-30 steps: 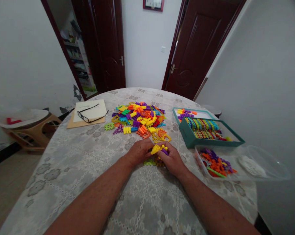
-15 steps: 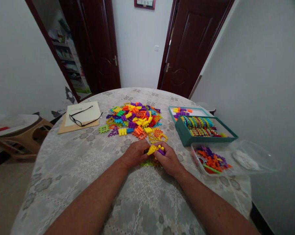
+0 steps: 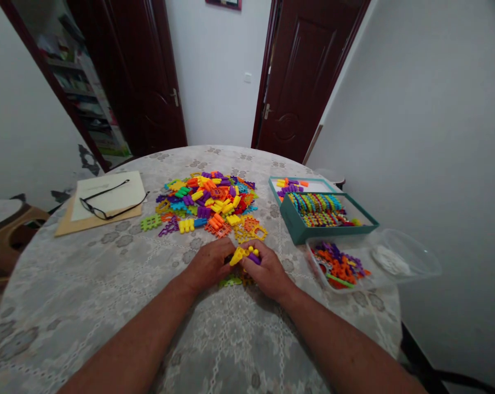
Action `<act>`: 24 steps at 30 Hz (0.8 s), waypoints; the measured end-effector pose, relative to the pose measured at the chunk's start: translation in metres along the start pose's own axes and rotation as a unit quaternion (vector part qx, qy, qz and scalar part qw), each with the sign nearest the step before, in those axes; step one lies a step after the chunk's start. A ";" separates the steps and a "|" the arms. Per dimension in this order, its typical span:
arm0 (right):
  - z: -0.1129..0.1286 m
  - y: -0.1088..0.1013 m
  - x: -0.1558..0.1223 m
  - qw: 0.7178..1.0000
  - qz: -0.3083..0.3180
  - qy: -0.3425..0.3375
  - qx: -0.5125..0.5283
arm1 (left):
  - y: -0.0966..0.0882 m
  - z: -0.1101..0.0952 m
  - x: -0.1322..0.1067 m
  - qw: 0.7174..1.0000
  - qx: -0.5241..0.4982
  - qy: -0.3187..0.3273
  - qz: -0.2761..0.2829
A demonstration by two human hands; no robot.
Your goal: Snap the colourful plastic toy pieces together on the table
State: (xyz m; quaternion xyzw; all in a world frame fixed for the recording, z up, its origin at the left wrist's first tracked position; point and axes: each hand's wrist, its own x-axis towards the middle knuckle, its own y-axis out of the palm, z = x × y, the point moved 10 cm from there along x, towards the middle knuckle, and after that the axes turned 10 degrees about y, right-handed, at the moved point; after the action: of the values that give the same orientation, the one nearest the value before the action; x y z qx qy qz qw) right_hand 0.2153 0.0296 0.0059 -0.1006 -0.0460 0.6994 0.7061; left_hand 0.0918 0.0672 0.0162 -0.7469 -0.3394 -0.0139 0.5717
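My left hand (image 3: 213,262) and my right hand (image 3: 267,269) meet over the near middle of the table. Between them is a yellow plastic building piece (image 3: 239,254) with round tube ends, gripped by the fingers of my left hand. My right hand is closed on a purple building piece (image 3: 254,258) with yellow knobs beside it. Fingers hide how the two pieces join. Under the hands lie green lattice pieces (image 3: 230,281) and some orange ones, partly covered. Just beyond is a heap of coloured building pieces (image 3: 214,200).
A green box (image 3: 313,236) of beaded strands stands at the right, with its lid (image 3: 274,189) behind holding pieces. A clear plastic tub (image 3: 317,273) holds orange and purple pieces. Black glasses (image 3: 103,214) rest on papers (image 3: 133,189) at the left. A patterned cloth covers the round table (image 3: 108,295).
The whole view has shifted, so the table and hands appear further left. The yellow piece looks slightly more tilted between my fingers; both hands keep their hold.
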 end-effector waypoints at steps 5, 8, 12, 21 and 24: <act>0.001 0.002 -0.001 1.000 -0.008 -0.006 -0.009 | -0.003 -0.003 -0.001 1.000 -0.014 -0.003 -0.001; 0.013 -0.003 -0.005 0.999 -0.027 -0.026 -0.021 | -0.004 -0.005 -0.001 1.000 -0.013 0.004 0.002; 0.033 -0.021 -0.011 0.998 -0.048 -0.009 0.026 | -0.005 -0.004 -0.002 1.000 -0.016 0.001 -0.004; 0.107 -0.152 0.035 0.990 -0.136 -0.026 0.020 | -0.004 -0.002 -0.001 0.999 -0.044 -0.006 0.002; 0.119 -0.216 0.092 0.983 -0.179 -0.030 -0.035 | -0.003 -0.001 -0.002 0.999 -0.044 -0.005 -0.005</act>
State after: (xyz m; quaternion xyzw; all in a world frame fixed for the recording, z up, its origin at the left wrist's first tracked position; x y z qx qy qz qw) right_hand 0.4036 0.1299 0.1599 -0.0943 -0.1086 0.5624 0.8143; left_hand 0.0894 0.0654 0.0183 -0.7696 -0.3448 -0.0278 0.5366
